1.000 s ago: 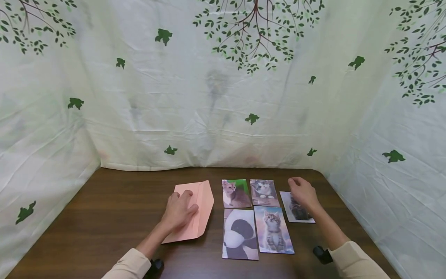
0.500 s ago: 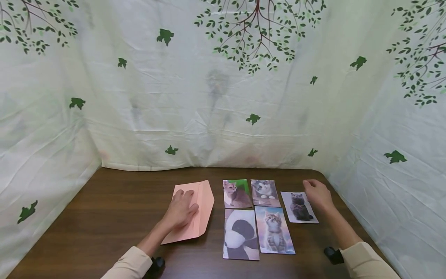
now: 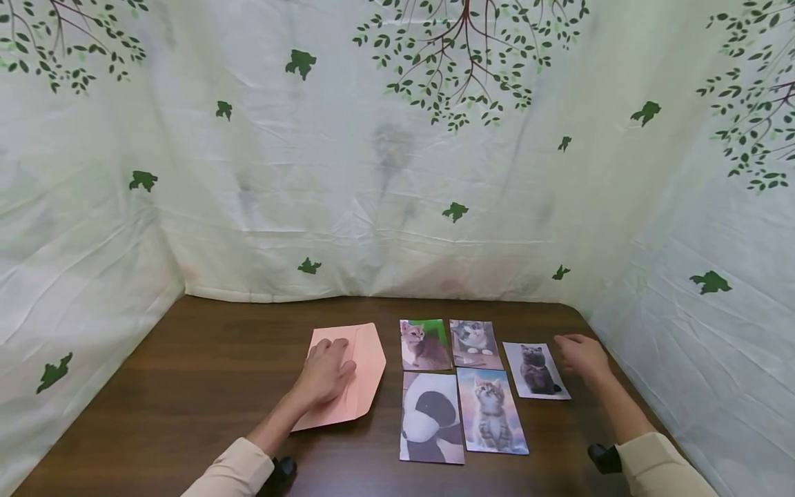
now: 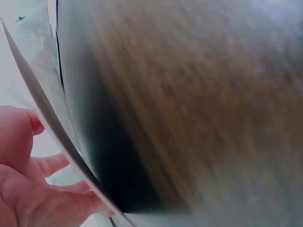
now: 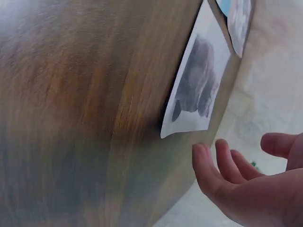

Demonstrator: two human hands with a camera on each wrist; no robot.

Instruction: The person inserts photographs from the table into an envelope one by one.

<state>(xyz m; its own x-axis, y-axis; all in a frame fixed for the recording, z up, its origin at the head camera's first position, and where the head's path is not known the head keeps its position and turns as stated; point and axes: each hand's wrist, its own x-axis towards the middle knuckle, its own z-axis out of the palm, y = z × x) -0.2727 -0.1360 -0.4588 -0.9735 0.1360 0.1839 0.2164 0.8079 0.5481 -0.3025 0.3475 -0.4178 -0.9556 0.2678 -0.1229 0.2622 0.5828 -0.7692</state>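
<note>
My left hand (image 3: 326, 373) rests on a peach-pink envelope (image 3: 366, 369) lying on the table. In the left wrist view the envelope's edge (image 4: 54, 127) runs past the fingers. At the right, my right hand (image 3: 582, 357) hovers just beside a photo of a dark grey cat (image 3: 535, 373). Its fingers are loosely bent with nothing in them, apart from that photo in the right wrist view. Between the hands lie more photos: an orange cat on green (image 3: 425, 345), a grey-and-white cat (image 3: 475, 345), a black-and-white picture (image 3: 431, 417) and a striped kitten (image 3: 493, 412).
The brown wooden table (image 3: 205, 386) has a rounded far right corner. Pale cloth (image 3: 348, 172) with printed leaves and branches hangs behind it and along both sides. A dark device is strapped at each wrist.
My right hand has drawn off the dark grey cat photo, moving right and slightly nearer, so that photo now shows whole. My left hand stays on the envelope.
</note>
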